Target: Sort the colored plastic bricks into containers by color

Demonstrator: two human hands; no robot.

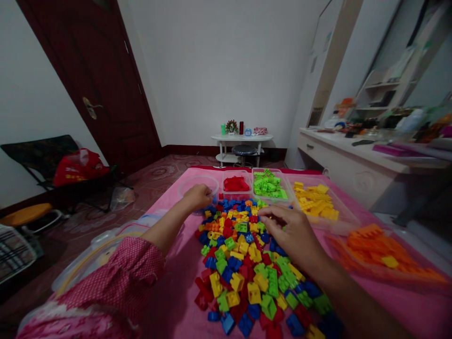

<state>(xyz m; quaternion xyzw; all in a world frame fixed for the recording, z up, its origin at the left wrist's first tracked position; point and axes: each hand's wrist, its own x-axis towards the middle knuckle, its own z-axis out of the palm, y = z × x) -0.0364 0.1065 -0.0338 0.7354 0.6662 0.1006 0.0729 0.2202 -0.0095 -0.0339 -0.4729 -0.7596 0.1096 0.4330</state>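
My left hand (198, 197) is over the near right side of a round clear tub (183, 184), its fingers curled together. Blue bricks show just below the fingertips; whether one is between them I cannot make out. My right hand (290, 230) hovers low over the right side of a big heap of mixed toy building bricks (243, 256), thumb and forefinger apart. Red, yellow and blue bricks lie close to its fingertips. The heap holds red, blue, yellow and green bricks, with some orange ones, loose on a pink cloth (173, 287).
Along the far edge stand clear boxes of red bricks (236, 184) and green bricks (269, 183). To the right are trays of yellow bricks (316, 200) and orange bricks (383, 249), one yellow piece among the orange. Clear plastic lids (95, 252) lie at the left.
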